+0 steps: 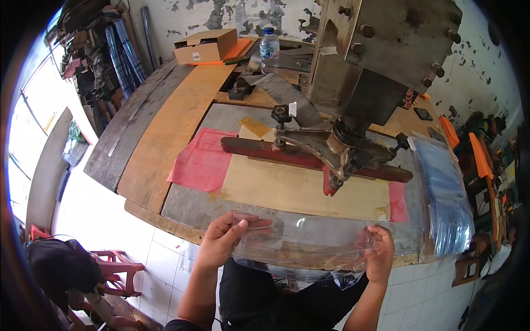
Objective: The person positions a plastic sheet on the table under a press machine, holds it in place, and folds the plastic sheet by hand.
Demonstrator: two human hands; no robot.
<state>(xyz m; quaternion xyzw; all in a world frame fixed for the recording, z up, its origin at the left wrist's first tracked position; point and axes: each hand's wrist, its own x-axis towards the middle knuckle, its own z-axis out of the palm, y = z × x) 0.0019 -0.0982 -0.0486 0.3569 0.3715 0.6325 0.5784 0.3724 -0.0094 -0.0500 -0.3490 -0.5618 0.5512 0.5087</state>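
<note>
A clear plastic sheet [309, 240] stretches between my two hands over the front edge of the work table. Its left end is pinched between the thumb and fingers of my left hand [225, 236]. My right hand [379, 251] grips the other end, fingers curled round the edge. Just beyond lies a cream-coloured board [276, 190] on top of a pink sheet [201, 160]. Above the board sits the press head with its long red bar [292, 160]; whether the bar touches the board I cannot tell.
A stack of clear bluish plastic sheets [444, 193] lies at the table's right. Behind the press stand a water bottle [269, 48] and a cardboard box [207, 47]. At lower left, a person in dark clothing [63, 270] is near a red plastic stool [118, 267].
</note>
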